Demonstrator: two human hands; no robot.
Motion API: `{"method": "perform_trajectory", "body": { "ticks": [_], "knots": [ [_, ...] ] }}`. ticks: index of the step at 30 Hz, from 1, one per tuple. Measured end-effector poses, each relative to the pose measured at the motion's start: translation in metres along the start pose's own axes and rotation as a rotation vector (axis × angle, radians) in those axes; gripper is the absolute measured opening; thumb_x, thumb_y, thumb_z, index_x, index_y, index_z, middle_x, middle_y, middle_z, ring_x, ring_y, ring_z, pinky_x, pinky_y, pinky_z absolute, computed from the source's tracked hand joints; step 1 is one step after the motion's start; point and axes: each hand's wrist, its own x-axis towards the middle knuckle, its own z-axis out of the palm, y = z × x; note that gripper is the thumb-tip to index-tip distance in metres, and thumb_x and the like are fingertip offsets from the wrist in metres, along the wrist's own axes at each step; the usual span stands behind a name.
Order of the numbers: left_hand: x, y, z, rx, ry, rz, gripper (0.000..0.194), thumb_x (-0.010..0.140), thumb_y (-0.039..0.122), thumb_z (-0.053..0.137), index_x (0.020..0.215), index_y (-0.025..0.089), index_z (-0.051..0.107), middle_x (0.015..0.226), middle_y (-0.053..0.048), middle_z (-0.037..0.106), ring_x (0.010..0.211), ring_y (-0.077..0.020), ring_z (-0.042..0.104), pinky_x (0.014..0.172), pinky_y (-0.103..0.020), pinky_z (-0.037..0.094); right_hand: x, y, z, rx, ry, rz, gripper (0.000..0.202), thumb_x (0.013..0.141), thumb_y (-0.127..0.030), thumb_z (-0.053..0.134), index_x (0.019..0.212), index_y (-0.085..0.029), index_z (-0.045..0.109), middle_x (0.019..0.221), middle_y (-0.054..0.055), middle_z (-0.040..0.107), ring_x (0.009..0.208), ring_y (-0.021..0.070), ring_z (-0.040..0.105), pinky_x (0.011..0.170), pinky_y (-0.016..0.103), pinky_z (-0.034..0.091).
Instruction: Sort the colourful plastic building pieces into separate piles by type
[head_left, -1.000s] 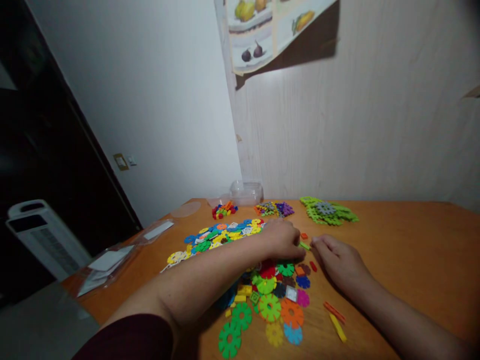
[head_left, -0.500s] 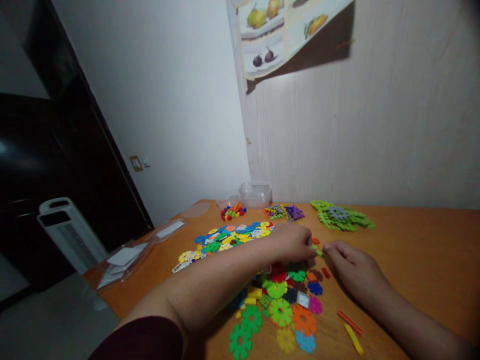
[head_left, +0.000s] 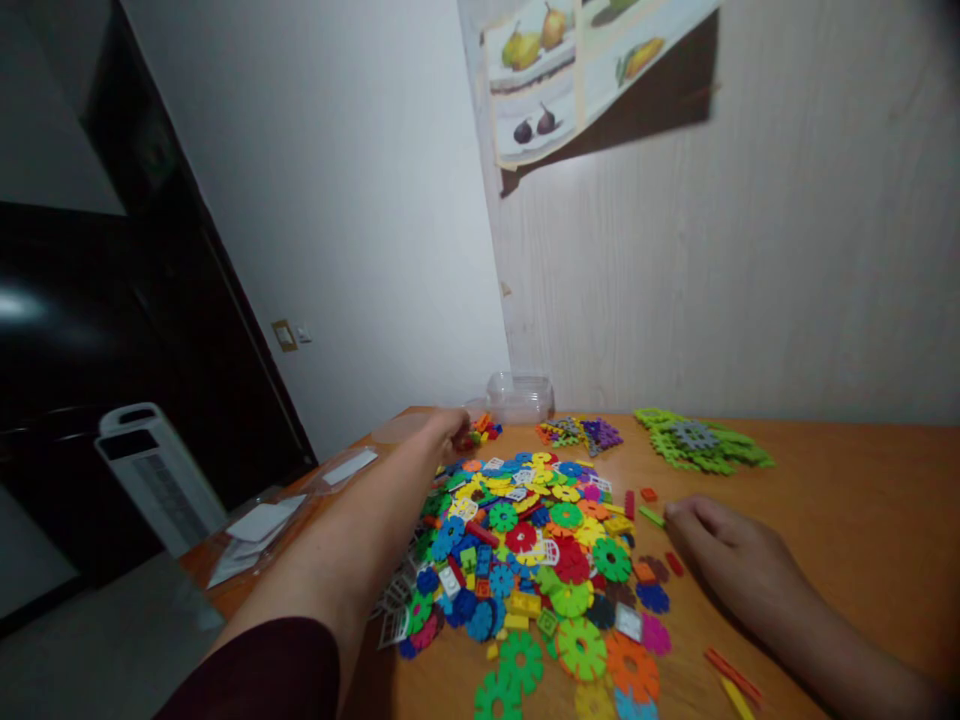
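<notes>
My left hand (head_left: 452,430) reaches to the small pile of red, orange and green bricks (head_left: 487,430) at the back left; its fingertips are partly hidden, and what they hold cannot be made out. On the right, my right hand (head_left: 709,535) rests on the table with its fingers curled, its fingertips at the end of a light green stick piece (head_left: 652,516). Between my arms spreads a large mixed heap of discs and bricks (head_left: 525,540). An orange brick (head_left: 649,494) and a red piece (head_left: 674,564) lie near my right hand.
Clear plastic tubs (head_left: 520,398) stand at the back against the wall. Purple and grey interlocking pieces (head_left: 600,435) and a green snowflake-shaped pile (head_left: 697,443) lie along the back. Plastic bags with white cards (head_left: 259,520) lie at the left edge. Red sticks (head_left: 733,676) lie in front.
My left hand has moved from beside my right hand to the back-left brick pile, uncovering the large heap. The view has shifted slightly. My right hand stays by the green stick.
</notes>
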Motion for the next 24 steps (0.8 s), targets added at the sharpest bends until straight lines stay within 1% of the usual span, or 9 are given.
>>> {"method": "perform_trajectory", "body": {
  "ticks": [3, 6, 9, 12, 15, 17, 19, 22, 24],
  "knots": [
    [0.009, -0.005, -0.007, -0.056, 0.04, -0.03, 0.039, 0.097, 0.038, 0.063, 0.13, 0.016, 0.061, 0.129, -0.011, 0.062, 0.111, -0.025, 0.064, 0.092, -0.045, 0.057, 0.0, -0.001, 0.0, 0.0, 0.005, -0.005, 0.042, 0.09, -0.058, 0.045, 0.069, -0.026, 0.062, 0.065, -0.001, 0.064, 0.072, 0.0234, 0.065, 0.061, 0.031, 0.045],
    [0.016, -0.009, -0.011, -0.078, 0.082, -0.038, 0.038, 0.098, 0.038, 0.062, 0.129, 0.016, 0.06, 0.127, -0.011, 0.063, 0.107, -0.0224, 0.065, 0.09, -0.043, 0.057, 0.0, -0.001, 0.0, -0.007, 0.011, -0.017, 0.043, 0.089, -0.059, 0.045, 0.066, -0.026, 0.059, 0.063, 0.0, 0.063, 0.07, 0.0236, 0.064, 0.059, 0.031, 0.045],
    [0.02, -0.014, -0.011, -0.076, 0.115, -0.017, 0.024, 0.094, 0.032, 0.067, 0.104, 0.011, 0.067, 0.097, -0.011, 0.069, 0.084, -0.02, 0.066, 0.073, -0.036, 0.058, 0.001, -0.001, 0.0, -0.006, -0.005, -0.015, 0.044, 0.089, -0.06, 0.045, 0.067, -0.026, 0.059, 0.064, 0.0, 0.063, 0.07, 0.0237, 0.064, 0.061, 0.032, 0.045],
    [0.02, -0.016, -0.003, -0.059, 0.132, 0.039, 0.015, 0.085, 0.021, 0.07, 0.074, 0.014, 0.062, 0.062, -0.006, 0.06, 0.061, -0.0171, 0.058, 0.056, -0.028, 0.048, 0.0, -0.002, -0.001, 0.007, 0.003, -0.012, 0.043, 0.09, -0.06, 0.044, 0.07, -0.026, 0.061, 0.065, 0.0, 0.065, 0.072, 0.0242, 0.064, 0.062, 0.032, 0.044],
    [0.013, -0.014, 0.016, -0.033, 0.102, 0.136, 0.017, 0.079, 0.016, 0.068, 0.065, 0.016, 0.058, 0.056, -0.001, 0.055, 0.056, -0.0131, 0.052, 0.055, -0.024, 0.04, -0.001, -0.005, -0.002, 0.035, 0.039, -0.025, 0.044, 0.091, -0.059, 0.043, 0.071, -0.025, 0.062, 0.068, 0.001, 0.067, 0.074, 0.0244, 0.065, 0.063, 0.032, 0.044],
    [0.003, -0.009, 0.035, -0.022, 0.036, 0.216, 0.013, 0.076, 0.015, 0.069, 0.066, 0.015, 0.061, 0.061, 0.0, 0.058, 0.059, -0.0118, 0.053, 0.059, -0.023, 0.04, -0.002, -0.007, -0.003, 0.059, 0.065, -0.039, 0.044, 0.092, -0.058, 0.041, 0.071, -0.024, 0.061, 0.069, 0.001, 0.067, 0.074, 0.0238, 0.064, 0.063, 0.031, 0.043],
    [-0.012, -0.003, 0.057, 0.044, -0.102, 0.353, 0.005, 0.076, 0.017, 0.07, 0.072, 0.015, 0.066, 0.068, 0.0, 0.064, 0.066, -0.0123, 0.056, 0.064, -0.022, 0.042, -0.002, -0.008, -0.003, 0.079, 0.084, -0.044, 0.044, 0.093, -0.057, 0.041, 0.07, -0.024, 0.059, 0.068, 0.001, 0.065, 0.072, 0.0228, 0.063, 0.063, 0.031, 0.043],
    [-0.042, 0.007, 0.09, 0.357, -0.421, 0.711, 0.011, 0.083, 0.02, 0.063, 0.086, 0.015, 0.072, 0.08, -0.003, 0.07, 0.075, -0.0154, 0.06, 0.07, -0.025, 0.045, -0.002, -0.01, -0.004, 0.09, 0.106, -0.049, 0.043, 0.093, -0.056, 0.042, 0.067, -0.024, 0.055, 0.064, 0.0, 0.061, 0.067, 0.0211, 0.06, 0.061, 0.03, 0.042],
    [-0.063, 0.013, 0.11, 0.543, -0.56, 0.893, 0.016, 0.085, 0.021, 0.062, 0.094, 0.016, 0.074, 0.092, -0.005, 0.073, 0.083, -0.0175, 0.063, 0.075, -0.026, 0.046, -0.002, -0.01, -0.004, 0.09, 0.119, -0.058, 0.042, 0.093, -0.054, 0.042, 0.067, -0.024, 0.054, 0.064, 0.0, 0.062, 0.068, 0.021, 0.06, 0.061, 0.029, 0.042]
  ]
}}
